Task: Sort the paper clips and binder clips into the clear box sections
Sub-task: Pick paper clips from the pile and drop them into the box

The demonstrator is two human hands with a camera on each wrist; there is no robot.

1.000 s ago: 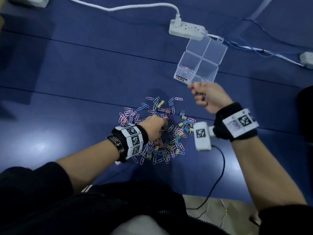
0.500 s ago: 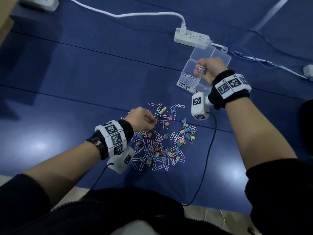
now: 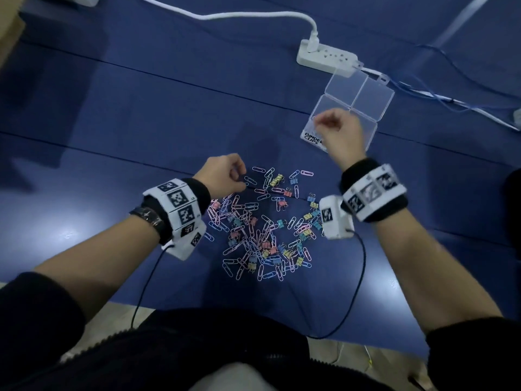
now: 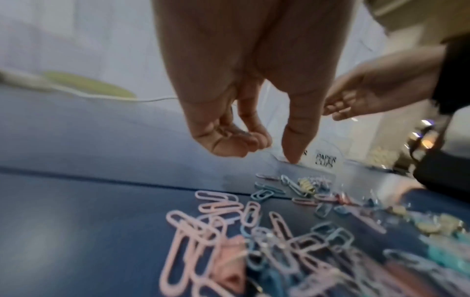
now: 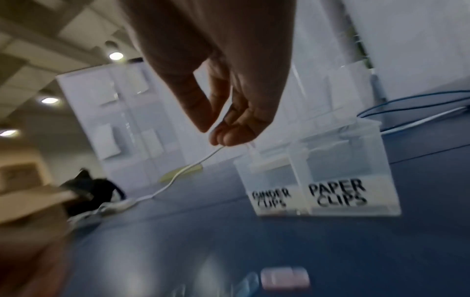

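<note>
The person's right hand hovers over the near sections of the clear plastic box with hinged lid, fingers curled in toward the thumb; in the right wrist view the fingertips nearly meet, and nothing can be made out between them, so whether a clip is in them cannot be told. The left hand hangs at the far left edge of the scattered heap of pastel paper clips and small coloured binder clips, its fingers bent in a loose pinch. The left wrist view shows the thumb and curled fingers apart, with no clip plainly held.

The box stands on the blue mat well beyond the heap, its front labelled "BINDER CLIPS" on the left section and "PAPER CLIPS" on the right. What lies inside is hidden behind the right hand and blurred in the wrist view. Just behind the box lies a white power strip with its cable.

Judging by the large heap left, sorting is at an early stage. The step in hand appears to be a drop-off at the box by the right hand while the left readies a pick. Next, the left needs a fine pinch on a single clip without dragging its tangled neighbours.
</note>
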